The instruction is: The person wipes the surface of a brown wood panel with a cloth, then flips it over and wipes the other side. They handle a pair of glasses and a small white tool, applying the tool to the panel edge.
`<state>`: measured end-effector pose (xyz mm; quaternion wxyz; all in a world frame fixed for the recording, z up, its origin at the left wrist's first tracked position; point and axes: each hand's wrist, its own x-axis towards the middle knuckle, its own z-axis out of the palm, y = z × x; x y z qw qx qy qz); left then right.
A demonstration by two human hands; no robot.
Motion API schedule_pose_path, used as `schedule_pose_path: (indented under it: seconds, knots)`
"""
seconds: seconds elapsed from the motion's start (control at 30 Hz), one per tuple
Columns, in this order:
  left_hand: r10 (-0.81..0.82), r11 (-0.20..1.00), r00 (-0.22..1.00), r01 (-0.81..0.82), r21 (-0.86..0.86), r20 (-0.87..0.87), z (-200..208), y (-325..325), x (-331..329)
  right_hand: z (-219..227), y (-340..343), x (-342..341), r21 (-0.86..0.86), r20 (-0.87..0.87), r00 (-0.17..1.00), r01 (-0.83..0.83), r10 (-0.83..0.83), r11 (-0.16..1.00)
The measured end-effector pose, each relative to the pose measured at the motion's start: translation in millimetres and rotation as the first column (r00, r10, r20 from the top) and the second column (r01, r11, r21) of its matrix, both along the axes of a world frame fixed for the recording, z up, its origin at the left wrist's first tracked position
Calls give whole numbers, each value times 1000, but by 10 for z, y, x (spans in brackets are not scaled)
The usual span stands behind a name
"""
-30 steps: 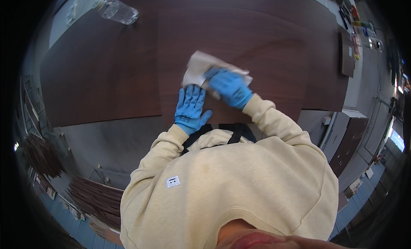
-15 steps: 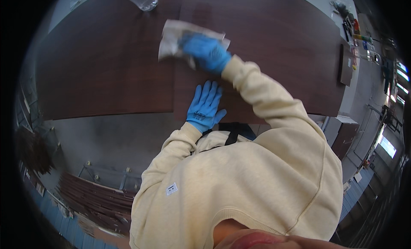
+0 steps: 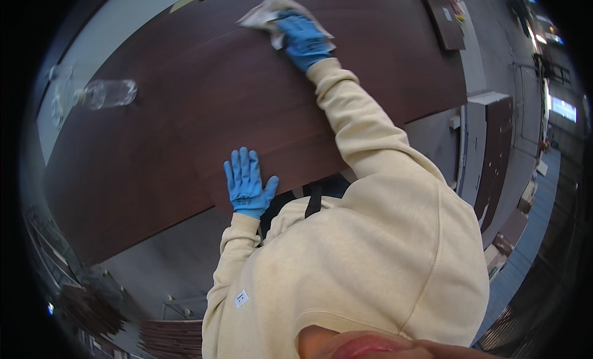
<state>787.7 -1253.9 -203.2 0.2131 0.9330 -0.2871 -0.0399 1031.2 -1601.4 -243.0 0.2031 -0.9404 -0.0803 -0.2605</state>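
Observation:
My right hand (image 3: pixel 302 41), in a blue glove, reaches far over a dark brown wooden panel (image 3: pixel 173 137). Under its palm and fingers is a crumpled whitish cloth (image 3: pixel 262 14), pressed to the surface; some of the fingers' grip on it is hidden. Closer to me, my left hand (image 3: pixel 249 185), gloved in blue as well, lies flat near the panel's front edge with its fingers spread and holds nothing. A transparent bottle (image 3: pixel 111 93) is on the far left part of the panel.
A small dark brown board (image 3: pixel 443 20) lies by the panel's far right end. Dark strips of material (image 3: pixel 170 337) are stacked below at the left. On the right stands a rack with brown panels (image 3: pixel 496 155). A yellowish strip (image 3: pixel 191 0) lies at the far edge.
My right hand has pushed the cloth farther away from me across the panel. My left hand stays flat at the front edge. The whole view has turned, so the bottle appears lower and farther left.

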Motion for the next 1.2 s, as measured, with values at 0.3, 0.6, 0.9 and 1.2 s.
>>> schedule_pose_path:
  seconds: [0.3, 0.6, 0.9, 1.2]
  knots:
    - [-44, 996, 998, 39, 77, 54, 88, -111, 16, 272, -3385, -556, 721, -111, 915, 344, -389, 602]
    - [-111, 981, 993, 102, 162, 44, -55, -94, 151, 177, -4114, 573, 522, -314, 890, 453, -331, 723]
    - [-76, 980, 995, 62, 191, 68, 37, -50, 28, 416, -2644, -2227, -239, -325, 946, -87, 5, 967]
    - [-74, 988, 993, 60, 144, 90, 57, -64, -2, 1561, -2310, -4812, -256, -948, -215, 67, -237, 964]
